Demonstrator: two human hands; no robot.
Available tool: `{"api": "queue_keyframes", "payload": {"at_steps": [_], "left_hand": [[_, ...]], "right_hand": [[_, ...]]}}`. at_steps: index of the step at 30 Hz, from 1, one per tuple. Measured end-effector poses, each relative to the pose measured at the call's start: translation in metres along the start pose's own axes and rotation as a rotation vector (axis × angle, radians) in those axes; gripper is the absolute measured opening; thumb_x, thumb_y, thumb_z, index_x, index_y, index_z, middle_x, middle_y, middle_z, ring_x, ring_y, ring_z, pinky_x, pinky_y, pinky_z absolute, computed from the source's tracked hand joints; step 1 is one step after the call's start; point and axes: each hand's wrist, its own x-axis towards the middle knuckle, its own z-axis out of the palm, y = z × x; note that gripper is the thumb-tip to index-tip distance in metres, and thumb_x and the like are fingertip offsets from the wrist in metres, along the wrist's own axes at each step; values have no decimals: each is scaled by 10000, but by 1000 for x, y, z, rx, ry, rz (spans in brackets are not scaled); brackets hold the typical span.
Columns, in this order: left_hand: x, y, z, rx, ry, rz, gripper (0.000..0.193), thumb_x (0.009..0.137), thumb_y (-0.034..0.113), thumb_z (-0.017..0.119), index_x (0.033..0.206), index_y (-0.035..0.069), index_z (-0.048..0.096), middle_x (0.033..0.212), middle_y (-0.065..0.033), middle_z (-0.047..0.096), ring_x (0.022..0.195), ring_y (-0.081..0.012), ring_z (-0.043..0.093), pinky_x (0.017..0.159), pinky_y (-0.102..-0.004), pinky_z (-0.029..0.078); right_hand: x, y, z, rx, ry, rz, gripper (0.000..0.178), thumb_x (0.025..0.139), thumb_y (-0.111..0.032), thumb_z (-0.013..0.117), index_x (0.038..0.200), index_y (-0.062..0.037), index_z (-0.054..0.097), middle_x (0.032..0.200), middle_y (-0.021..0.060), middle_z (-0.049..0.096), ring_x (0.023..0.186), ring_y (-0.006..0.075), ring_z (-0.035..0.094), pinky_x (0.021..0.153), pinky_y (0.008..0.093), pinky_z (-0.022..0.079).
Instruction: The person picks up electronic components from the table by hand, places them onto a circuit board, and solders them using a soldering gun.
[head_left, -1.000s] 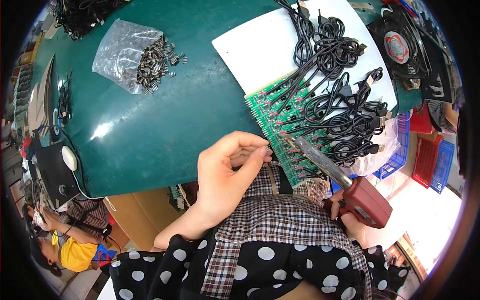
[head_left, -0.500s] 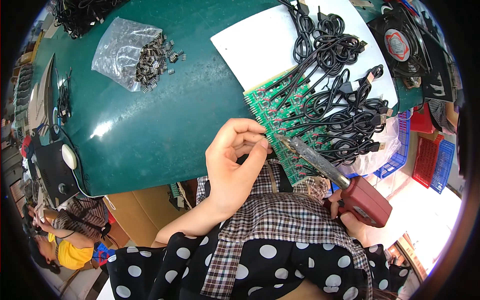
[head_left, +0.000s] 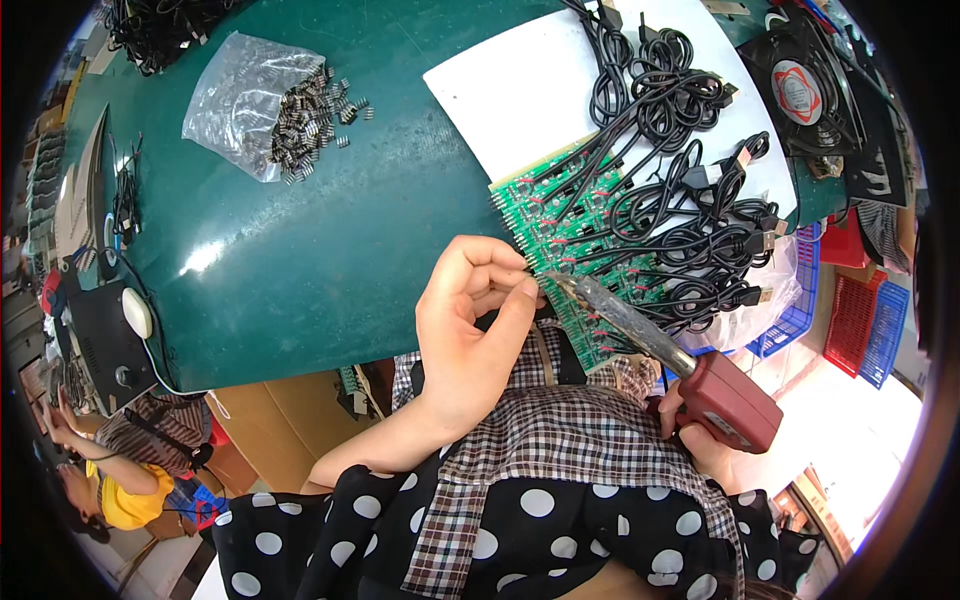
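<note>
A green circuit board panel (head_left: 535,212) lies at the near edge of the table, with a row of pins along its left side and black cables soldered across it. My left hand (head_left: 462,335) is closed in a pinch at that pinned edge; whatever its fingertips hold is too small and hidden to make out. In my right hand (head_left: 705,452), partly covered by the handle, is a soldering gun (head_left: 735,402) with a dark red grip. Its long metal barrel slants up and left, and the tip is at the pinned edge, close beside my left fingertips.
Coiled black USB cables (head_left: 672,115) spread over a white sheet (head_left: 490,85). At the back left, small pin connectors (head_left: 305,125) spill from a clear plastic bag (head_left: 235,100). A fan (head_left: 797,92) stands far right, a black box with a knob (head_left: 100,345) left. A co-worker (head_left: 130,490) sits lower left.
My left hand has shifted very slightly to the right, and the soldering gun's tip has moved a touch. The co-worker at the lower left has shifted an arm and body.
</note>
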Motion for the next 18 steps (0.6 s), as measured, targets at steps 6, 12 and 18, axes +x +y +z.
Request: {"api": "queue_keyframes", "payload": {"at_steps": [6,12,18], "left_hand": [[0,-1,0,-9,-14,13,176,806,-80,504,951,6,452,813,-43,571,763,-92,577,707,-235,472],[0,0,1,-6,-8,2,175,806,-80,503,948,9,452,815,-38,565,767,-89,573,703,-233,473],[0,2,1,25,-13,-13,173,821,-83,490,946,19,426,790,-51,549,752,-111,557,699,-248,470]], "right_hand": [[3,0,-4,-40,-51,-10,601,618,-174,733,1118,45,479,841,71,611,689,113,573,643,214,453],[-1,12,-9,-140,-6,-13,604,618,-160,721,1126,53,473,833,68,613,709,131,587,692,248,468],[-4,25,-18,-298,-2,-218,566,618,-155,704,1103,51,497,807,61,613,705,148,588,702,283,461]]}}
